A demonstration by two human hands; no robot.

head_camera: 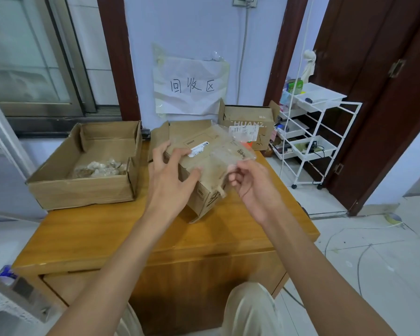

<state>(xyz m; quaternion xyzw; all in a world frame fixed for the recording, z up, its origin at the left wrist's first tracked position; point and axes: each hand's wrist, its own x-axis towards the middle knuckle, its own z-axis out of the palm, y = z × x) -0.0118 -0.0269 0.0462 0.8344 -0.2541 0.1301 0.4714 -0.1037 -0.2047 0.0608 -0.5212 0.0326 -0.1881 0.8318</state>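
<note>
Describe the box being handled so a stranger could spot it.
On the wooden table under the handwritten wall sign, take the middle box of three. Only it has a white label on top, the left hand resting on it and clear tape pinched by the right hand.

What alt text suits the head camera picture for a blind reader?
A person's right hand pinches a sheet of clear tape that lifts off a cardboard box on a wooden table, while the left hand steadies the box with spread fingers. An open carton at the left holds crumpled clear wads; a handwritten paper sign hangs on the wall behind.
</note>
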